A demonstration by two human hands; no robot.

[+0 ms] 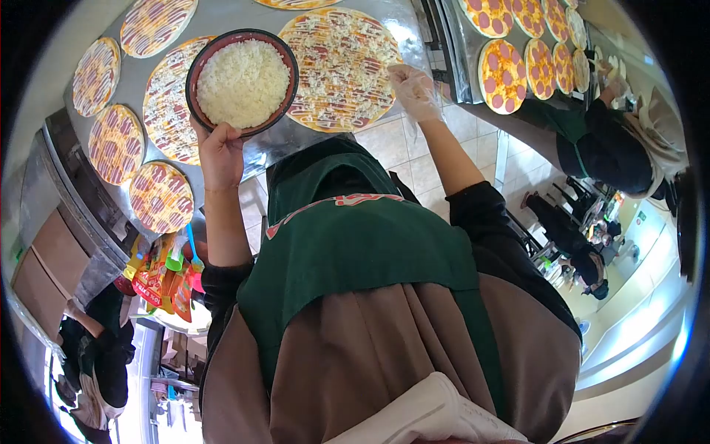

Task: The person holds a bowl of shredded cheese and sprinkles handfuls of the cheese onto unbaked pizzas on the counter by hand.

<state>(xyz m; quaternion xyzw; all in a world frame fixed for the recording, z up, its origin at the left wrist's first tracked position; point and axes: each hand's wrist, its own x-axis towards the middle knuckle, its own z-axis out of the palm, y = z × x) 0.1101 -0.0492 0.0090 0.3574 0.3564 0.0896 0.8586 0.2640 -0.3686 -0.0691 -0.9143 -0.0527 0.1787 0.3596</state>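
My left hand (220, 159) grips the near rim of a dark round bowl (191, 74) heaped with white grated cheese (242, 83). The bowl is held above the table and covers part of a large pizza (166, 111) with sauce stripes. Beside it lies another large pizza (340, 70), strewn with white shreds over its toppings. At that pizza's right edge is my right hand (416, 92) in a clear plastic glove. Its fingers are curled together, and whatever they may hold is too small to make out.
Smaller striped pizzas (116, 144) line the left of the metal table (222, 15). Pepperoni pizzas (503, 78) sit on a second table at right, near a co-worker (592, 133). Colourful packets (159, 277) stand below left, and another person (96, 355) is at lower left.
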